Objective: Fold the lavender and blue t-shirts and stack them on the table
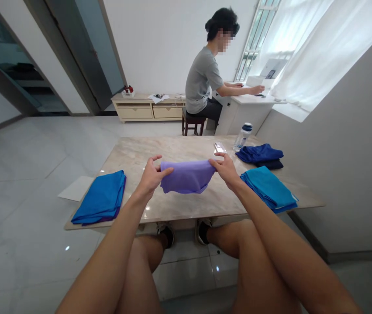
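Observation:
A light purple cloth (188, 176), folded into a narrow strip, is stretched between my two hands above the marble-patterned table (160, 209). My left hand (155, 174) pinches its left end, thumb in front and fingers behind. At the other end, my right hand (224, 168) grips the upper right corner between thumb and fingers. The cloth's lower edge sags in a curve. Left of my left arm lies a folded blue cloth stack (102, 196) with a dark purple layer beneath. Beside my right forearm rests a stack of folded turquoise cloths (269, 187).
Dark blue cloths (260, 153) lie at the table's right rear, near a clear bottle (242, 136) and a phone (219, 148). Beyond the table, a person (204, 78) sits on a stool at a white desk (254, 100). A low cabinet (136, 112) stands against the wall.

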`<state>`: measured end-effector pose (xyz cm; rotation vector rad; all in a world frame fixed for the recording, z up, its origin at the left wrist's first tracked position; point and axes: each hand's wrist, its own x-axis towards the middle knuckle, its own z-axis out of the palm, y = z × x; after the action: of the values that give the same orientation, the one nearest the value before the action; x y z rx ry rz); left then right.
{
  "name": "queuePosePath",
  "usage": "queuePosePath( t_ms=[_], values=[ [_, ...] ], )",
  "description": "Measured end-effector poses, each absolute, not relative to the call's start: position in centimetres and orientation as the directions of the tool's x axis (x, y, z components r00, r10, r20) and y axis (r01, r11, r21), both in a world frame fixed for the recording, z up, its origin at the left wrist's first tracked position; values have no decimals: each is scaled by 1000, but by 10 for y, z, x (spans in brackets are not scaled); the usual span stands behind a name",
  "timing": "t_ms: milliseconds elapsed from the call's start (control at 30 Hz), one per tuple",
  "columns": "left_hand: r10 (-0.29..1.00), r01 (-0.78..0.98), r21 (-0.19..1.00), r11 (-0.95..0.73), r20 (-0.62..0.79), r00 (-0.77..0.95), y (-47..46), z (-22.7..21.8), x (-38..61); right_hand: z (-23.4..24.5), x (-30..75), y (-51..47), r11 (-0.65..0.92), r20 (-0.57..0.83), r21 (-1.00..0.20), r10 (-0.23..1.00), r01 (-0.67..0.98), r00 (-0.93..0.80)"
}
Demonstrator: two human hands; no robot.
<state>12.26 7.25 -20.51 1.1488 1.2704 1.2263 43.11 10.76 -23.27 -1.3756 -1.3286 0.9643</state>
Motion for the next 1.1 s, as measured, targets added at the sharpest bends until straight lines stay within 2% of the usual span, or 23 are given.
queuePosePath(
  t_ms=[100,200,267,433,533,633,733,800,900,1033,1100],
  values=[
    [999,100,994,-35,36,-10,69,-207,108,-228,425,105,139,126,-965,989,222,-73],
    [997,207,976,-70,74,-11,71,-212,94,-226,417,102,184,131,-937,973,296,-190],
    [995,250,965,-81,91,-30,72,-218,85,-228,411,103,194,134,-915,973,354,-186],
    [996,366,929,-58,80,-45,74,-230,64,-228,400,107,235,205,-902,971,362,-119],
    [994,501,865,-37,83,-69,75,-232,54,-220,392,105,241,209,-820,970,518,-122],
    [984,586,806,-83,159,-79,77,-234,50,-213,388,103,270,237,-727,962,632,-138],
    [977,486,859,-158,208,-50,77,-236,51,-212,390,106,348,336,-680,930,646,-147],
    [988,399,908,-132,155,-26,76,-237,55,-213,394,108,357,342,-695,928,624,-149],
    [997,349,934,-71,79,-8,79,-242,65,-215,402,109,288,252,-742,957,606,-147],
    [996,299,953,-57,73,-43,94,-259,86,-227,409,109,169,132,-761,986,626,-106],
    [998,315,948,43,-23,-66,102,-272,98,-238,412,112,97,60,-732,995,675,-79]
  ],
)
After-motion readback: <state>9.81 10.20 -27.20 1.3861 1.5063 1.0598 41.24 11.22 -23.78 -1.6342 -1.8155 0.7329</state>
